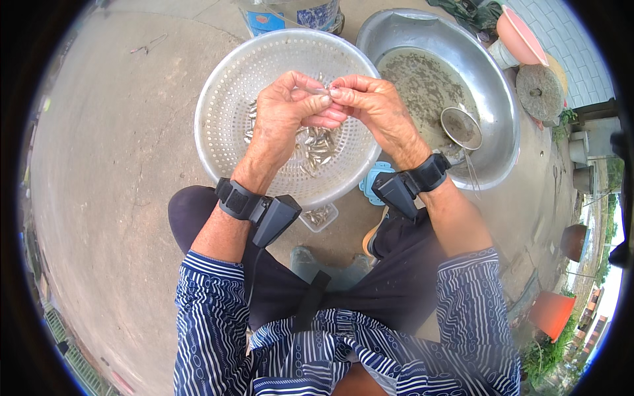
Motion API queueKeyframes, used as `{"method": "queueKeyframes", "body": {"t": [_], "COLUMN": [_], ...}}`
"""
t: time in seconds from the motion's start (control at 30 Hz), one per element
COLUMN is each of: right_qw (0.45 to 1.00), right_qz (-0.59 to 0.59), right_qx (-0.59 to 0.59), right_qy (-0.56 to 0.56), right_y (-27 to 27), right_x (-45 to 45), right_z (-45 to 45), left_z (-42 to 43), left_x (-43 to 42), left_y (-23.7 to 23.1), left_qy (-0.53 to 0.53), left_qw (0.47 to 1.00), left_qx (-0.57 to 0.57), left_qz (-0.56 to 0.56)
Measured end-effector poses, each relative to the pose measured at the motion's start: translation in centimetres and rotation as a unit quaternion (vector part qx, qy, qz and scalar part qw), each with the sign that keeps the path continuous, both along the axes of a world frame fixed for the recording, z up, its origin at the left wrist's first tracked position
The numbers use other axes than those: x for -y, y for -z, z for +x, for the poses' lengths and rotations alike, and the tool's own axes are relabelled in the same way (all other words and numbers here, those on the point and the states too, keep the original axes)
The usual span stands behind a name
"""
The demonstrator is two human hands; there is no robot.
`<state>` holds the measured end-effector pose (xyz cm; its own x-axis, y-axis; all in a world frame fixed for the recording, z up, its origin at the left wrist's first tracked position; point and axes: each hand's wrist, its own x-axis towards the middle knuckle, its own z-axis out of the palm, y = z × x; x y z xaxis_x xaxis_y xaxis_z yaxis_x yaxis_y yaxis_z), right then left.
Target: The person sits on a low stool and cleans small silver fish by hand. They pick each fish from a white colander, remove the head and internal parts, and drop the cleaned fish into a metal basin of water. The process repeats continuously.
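Between the fingertips of both hands is a small silvery fish, held above a large perforated plastic colander. My left hand pinches one part of it between thumb and fingers. At its other end, the thumb and forefinger of my right hand are closed on it, with a reddish bit at the tips. Several small fish lie in the bottom of the colander, partly hidden by my hands. Below its near rim, a clear plastic container holds more small fish.
A wide metal basin with murky water stands to the right, a wire-handled strainer resting in it. Beyond the colander is a bucket. A blue plastic lid lies near my right wrist. A millstone and pink basin stand farther right.
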<state>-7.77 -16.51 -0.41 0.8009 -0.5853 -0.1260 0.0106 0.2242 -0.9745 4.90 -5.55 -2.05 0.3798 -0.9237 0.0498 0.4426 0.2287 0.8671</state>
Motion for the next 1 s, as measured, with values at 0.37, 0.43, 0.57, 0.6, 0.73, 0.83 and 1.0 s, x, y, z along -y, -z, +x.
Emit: {"method": "queueKeyframes", "body": {"t": [0.37,0.43,0.57,0.6,0.73,0.83,1.0], "right_qw": [0.996,0.996,0.994,0.992,0.983,0.974,0.962], "right_qz": [-0.052,-0.026,0.003,0.013,0.028,0.027,0.056], "right_qx": [0.03,0.048,0.09,0.103,0.154,0.206,0.259], "right_qy": [0.059,0.063,0.068,0.074,0.093,0.092,0.061], "right_y": [0.8,0.8,0.4,0.1,-1.0,-1.7,-2.1], "right_x": [-0.2,-0.3,-0.1,0.2,2.0,3.7,5.1], "right_z": [0.5,0.5,0.7,0.6,-0.2,-1.4,-2.8], "left_z": [-0.1,-0.1,0.0,0.0,0.0,0.9,1.5], "left_x": [0.2,0.2,0.2,0.1,0.2,0.5,0.7], "left_y": [0.6,0.7,0.6,0.6,1.2,2.0,2.4], "left_qy": [0.039,0.062,0.082,0.088,0.101,0.121,0.099], "left_qw": [0.997,0.995,0.993,0.993,0.988,0.979,0.982], "left_qx": [-0.057,-0.063,-0.064,-0.066,-0.117,-0.164,-0.155], "left_qz": [0.035,0.04,0.054,0.041,0.014,-0.014,0.032]}}
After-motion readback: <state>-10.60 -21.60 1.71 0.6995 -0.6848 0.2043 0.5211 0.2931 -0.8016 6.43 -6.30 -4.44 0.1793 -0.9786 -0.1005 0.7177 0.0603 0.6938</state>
